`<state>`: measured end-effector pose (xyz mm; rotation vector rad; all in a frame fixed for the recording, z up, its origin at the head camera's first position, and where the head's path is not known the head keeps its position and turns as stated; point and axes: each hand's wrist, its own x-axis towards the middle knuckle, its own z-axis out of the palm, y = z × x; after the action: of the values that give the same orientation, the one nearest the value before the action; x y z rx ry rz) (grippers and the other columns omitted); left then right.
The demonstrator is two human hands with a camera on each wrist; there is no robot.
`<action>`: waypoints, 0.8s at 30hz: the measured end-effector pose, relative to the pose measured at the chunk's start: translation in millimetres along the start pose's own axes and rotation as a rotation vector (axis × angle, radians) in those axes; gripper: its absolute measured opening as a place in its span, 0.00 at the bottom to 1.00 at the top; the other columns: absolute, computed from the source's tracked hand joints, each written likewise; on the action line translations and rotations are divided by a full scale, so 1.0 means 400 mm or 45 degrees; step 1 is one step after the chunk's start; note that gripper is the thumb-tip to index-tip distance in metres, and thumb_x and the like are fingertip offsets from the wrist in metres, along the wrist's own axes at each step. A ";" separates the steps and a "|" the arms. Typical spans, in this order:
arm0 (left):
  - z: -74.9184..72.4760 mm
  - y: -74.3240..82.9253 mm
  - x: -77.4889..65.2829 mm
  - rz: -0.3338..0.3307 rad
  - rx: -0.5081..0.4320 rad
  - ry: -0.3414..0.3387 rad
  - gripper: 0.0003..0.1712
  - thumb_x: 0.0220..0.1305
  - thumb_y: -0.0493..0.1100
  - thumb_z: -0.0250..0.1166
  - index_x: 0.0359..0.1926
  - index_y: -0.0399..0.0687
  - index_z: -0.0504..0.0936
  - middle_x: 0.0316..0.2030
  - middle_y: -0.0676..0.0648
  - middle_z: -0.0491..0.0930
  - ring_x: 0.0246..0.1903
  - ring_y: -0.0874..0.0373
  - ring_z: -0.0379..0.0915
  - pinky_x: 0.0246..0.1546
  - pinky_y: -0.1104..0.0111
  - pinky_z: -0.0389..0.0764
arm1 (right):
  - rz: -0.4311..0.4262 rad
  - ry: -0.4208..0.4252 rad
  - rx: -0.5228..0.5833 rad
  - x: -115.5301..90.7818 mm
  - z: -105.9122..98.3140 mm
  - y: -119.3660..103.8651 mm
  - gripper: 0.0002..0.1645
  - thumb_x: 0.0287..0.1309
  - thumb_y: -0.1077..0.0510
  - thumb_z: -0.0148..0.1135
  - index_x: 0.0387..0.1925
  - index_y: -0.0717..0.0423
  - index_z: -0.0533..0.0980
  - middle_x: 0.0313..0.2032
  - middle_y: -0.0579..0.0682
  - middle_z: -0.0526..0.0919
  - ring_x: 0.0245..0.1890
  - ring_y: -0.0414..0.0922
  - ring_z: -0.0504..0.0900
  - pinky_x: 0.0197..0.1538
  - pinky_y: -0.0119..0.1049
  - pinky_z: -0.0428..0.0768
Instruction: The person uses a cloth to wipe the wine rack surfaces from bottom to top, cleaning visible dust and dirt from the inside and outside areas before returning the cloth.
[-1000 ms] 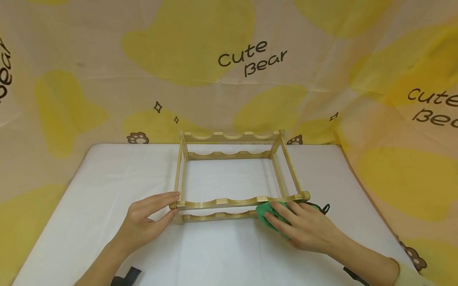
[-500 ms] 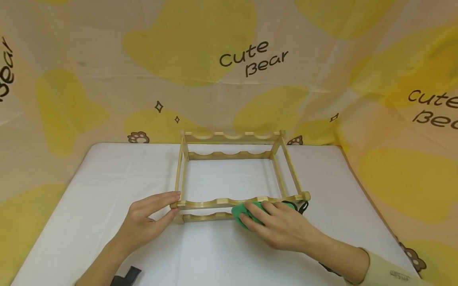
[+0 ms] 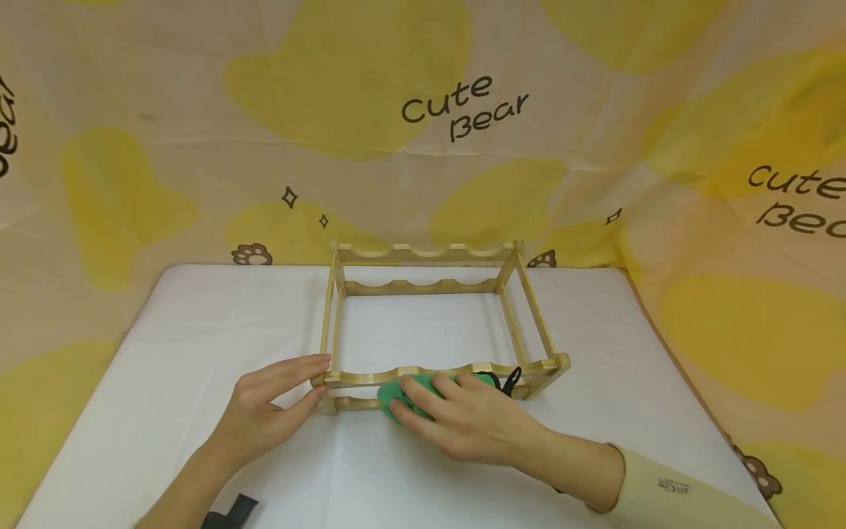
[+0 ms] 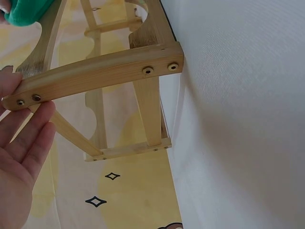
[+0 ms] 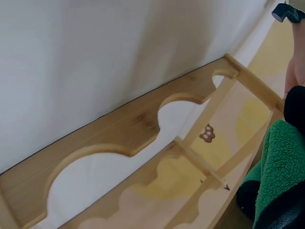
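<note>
A pale wooden rack with scalloped rails (image 3: 449,254) stands on the white table. My left hand (image 3: 277,400) pinches its front left corner, thumb below and fingers above. In the left wrist view that hand (image 4: 21,157) holds the end of the side bar (image 4: 105,70), which has screws in it. My right hand (image 3: 463,419) grips a folded green cloth (image 3: 390,397) against the upper front rail, left of its middle. A black loop (image 3: 514,380) sticks out behind the hand. In the right wrist view, the fluffy green cloth (image 5: 281,167) shows dark trim; the right fingers are hidden there.
The white tabletop (image 3: 198,323) extends around the rack. A yellow and beige printed cloth (image 3: 370,95) hangs behind and to the sides, close to the rack's back. A black strap (image 3: 231,512) shows below my left forearm.
My right hand has slid left along the front rail with the green cloth, from the right end to past the middle. My left hand and the rack have stayed in place.
</note>
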<state>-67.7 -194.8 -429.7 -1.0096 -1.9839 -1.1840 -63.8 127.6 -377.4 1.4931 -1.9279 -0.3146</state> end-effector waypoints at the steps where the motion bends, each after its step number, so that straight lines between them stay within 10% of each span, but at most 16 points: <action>1: -0.001 0.000 0.000 -0.001 0.002 -0.001 0.22 0.76 0.51 0.66 0.47 0.33 0.89 0.47 0.37 0.89 0.54 0.62 0.84 0.56 0.75 0.82 | -0.006 0.002 -0.012 0.009 0.002 -0.004 0.20 0.80 0.57 0.43 0.62 0.46 0.78 0.59 0.54 0.79 0.34 0.45 0.80 0.27 0.29 0.81; 12: -0.002 -0.005 0.000 0.017 -0.009 -0.010 0.21 0.75 0.50 0.66 0.48 0.33 0.88 0.47 0.37 0.88 0.55 0.62 0.84 0.56 0.75 0.82 | -0.041 -0.010 -0.037 0.077 0.020 -0.032 0.20 0.79 0.56 0.47 0.63 0.47 0.77 0.60 0.53 0.79 0.35 0.45 0.81 0.30 0.31 0.86; 24: -0.002 -0.003 -0.004 -0.009 -0.001 -0.004 0.22 0.76 0.51 0.66 0.47 0.32 0.89 0.47 0.37 0.88 0.55 0.63 0.83 0.55 0.75 0.82 | -0.012 -0.226 -0.003 0.015 -0.016 -0.015 0.23 0.80 0.57 0.42 0.64 0.45 0.78 0.61 0.54 0.77 0.38 0.47 0.82 0.27 0.28 0.80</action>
<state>-67.6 -196.5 -431.2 -1.0064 -1.9910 -1.1878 -55.9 121.3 -373.8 1.5172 -2.0576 -0.4677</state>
